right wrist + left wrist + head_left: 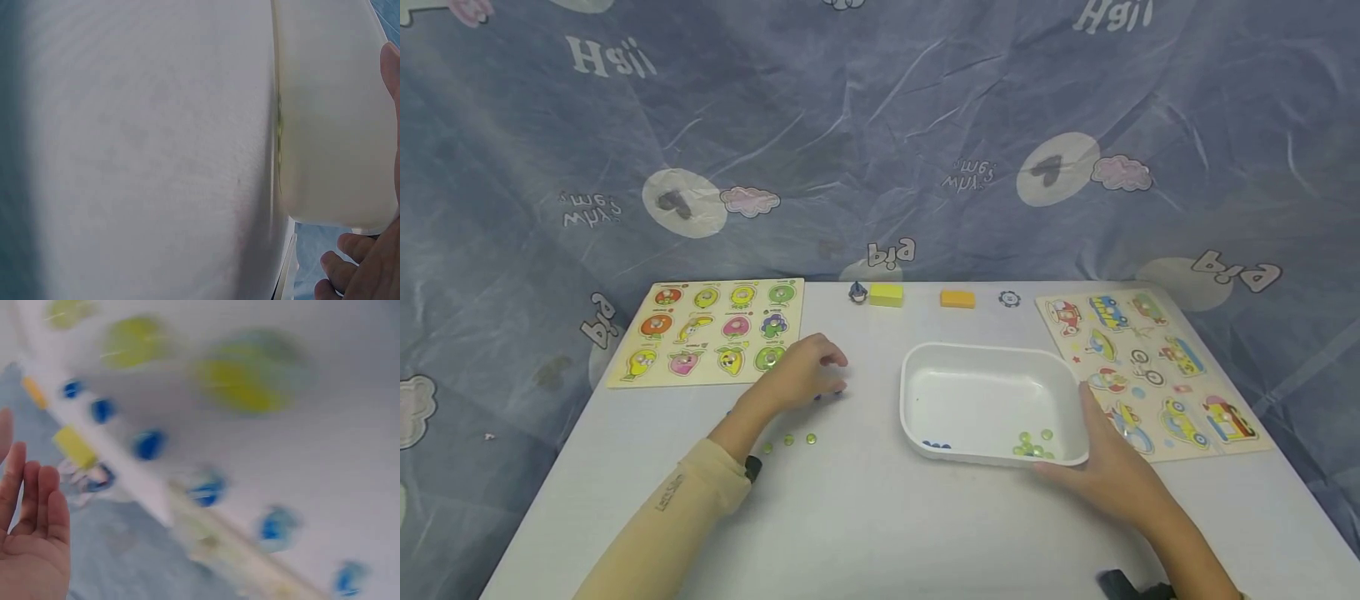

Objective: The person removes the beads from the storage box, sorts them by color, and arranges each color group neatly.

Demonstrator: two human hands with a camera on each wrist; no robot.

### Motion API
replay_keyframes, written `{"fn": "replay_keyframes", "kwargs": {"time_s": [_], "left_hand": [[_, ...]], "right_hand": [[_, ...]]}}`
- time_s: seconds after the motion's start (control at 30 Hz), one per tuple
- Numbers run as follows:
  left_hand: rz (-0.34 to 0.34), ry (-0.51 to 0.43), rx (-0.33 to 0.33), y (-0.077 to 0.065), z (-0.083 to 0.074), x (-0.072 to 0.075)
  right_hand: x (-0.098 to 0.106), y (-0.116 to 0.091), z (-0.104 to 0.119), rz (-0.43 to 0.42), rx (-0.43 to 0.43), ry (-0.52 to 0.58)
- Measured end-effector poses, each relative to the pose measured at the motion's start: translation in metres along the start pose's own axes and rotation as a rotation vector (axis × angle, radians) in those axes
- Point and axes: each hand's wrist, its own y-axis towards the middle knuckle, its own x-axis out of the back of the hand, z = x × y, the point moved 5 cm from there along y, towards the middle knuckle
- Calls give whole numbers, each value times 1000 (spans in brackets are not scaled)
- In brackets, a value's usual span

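My left hand (799, 373) hovers over the table left of the tray, fingers loosely bent and apart, nothing visible between them. Under and beside it, several blue glass beads (150, 444) lie in a row, mostly covered by the hand in the head view. Closer to me are three yellow-green glass beads (788, 439). With my right hand (1111, 473) I grip the near right corner of a white tray (985, 392), thumb along its front wall. Inside it, green beads (1026, 449) are gathered at the near right and a few blue beads (936, 445) at the near left.
A fruit puzzle board (711, 333) lies at the back left, a vehicle puzzle board (1150, 375) at the right beside the tray. Along the back edge stand a small penguin-like figure (857, 292), a yellow block (886, 295), an orange block (957, 299) and a gear-shaped piece (1010, 298).
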Motion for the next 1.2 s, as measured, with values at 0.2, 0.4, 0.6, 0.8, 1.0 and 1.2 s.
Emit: {"fn": "replay_keyframes", "kwargs": {"time_s": [0.2, 0.4, 0.6, 0.8, 1.0, 1.2], "left_hand": [[-106, -84, -157, -7, -52, 14], [-32, -131, -303, -12, -110, -8], [64, -106, -411, -4, -154, -54], [166, -66, -385, 13, -172, -103], [269, -14, -288, 24, -170, -135], [332, -18, -233, 30, -167, -145]], "right_hand": [[2, -1, 2, 9, -3, 0], [3, -1, 4, 8, 2, -2], [2, 0, 2, 7, 2, -2], [1, 1, 1, 4, 25, 25], [0, 1, 0, -13, 27, 28], [0, 1, 0, -12, 28, 30]]}}
